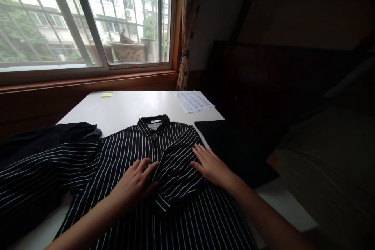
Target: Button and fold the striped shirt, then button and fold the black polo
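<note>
A black shirt with thin white stripes (137,152) lies spread on a white table (125,105), collar toward the window. Its right sleeve is folded across the chest. My left hand (136,181) rests on the shirt's middle, thumb and fingers pinching the edge of the folded sleeve. My right hand (209,164) lies flat on the folded sleeve near the shirt's right side, fingers stretched out. The left sleeve spreads out toward the left edge of the table.
A dark garment (43,136) lies bunched at the table's left. A black flat board (231,148) sits right of the shirt. Printed papers (195,100) and a yellow sticky note (107,94) lie at the far side, under a window. A bed (331,156) stands to the right.
</note>
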Action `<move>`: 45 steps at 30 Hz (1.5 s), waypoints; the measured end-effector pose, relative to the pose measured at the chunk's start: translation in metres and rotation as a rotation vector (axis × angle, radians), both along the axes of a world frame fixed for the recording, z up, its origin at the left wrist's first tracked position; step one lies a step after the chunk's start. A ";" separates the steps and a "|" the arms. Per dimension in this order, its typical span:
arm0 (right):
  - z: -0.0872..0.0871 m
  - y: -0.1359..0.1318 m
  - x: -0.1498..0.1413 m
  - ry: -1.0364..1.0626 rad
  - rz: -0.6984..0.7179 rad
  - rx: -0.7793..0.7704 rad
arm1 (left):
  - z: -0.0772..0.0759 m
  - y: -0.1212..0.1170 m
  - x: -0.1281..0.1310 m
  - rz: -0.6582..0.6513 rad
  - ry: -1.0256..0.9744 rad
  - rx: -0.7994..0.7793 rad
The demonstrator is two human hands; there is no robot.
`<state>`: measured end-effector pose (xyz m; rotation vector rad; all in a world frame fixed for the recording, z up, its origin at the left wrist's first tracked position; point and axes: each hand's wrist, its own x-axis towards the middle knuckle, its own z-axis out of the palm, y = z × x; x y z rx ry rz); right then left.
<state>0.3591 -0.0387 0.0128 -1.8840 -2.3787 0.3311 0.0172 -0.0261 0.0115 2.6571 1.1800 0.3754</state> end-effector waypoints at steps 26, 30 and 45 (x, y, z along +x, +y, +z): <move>-0.037 0.072 0.000 -0.050 -0.206 0.152 | 0.008 0.034 0.003 0.123 -0.336 -0.575; -0.032 0.073 -0.002 -0.070 -0.178 0.171 | 0.007 0.026 -0.004 0.093 -0.262 -0.555; -0.028 0.057 -0.020 -0.029 -0.043 0.186 | 0.013 0.009 0.024 -0.271 0.050 0.214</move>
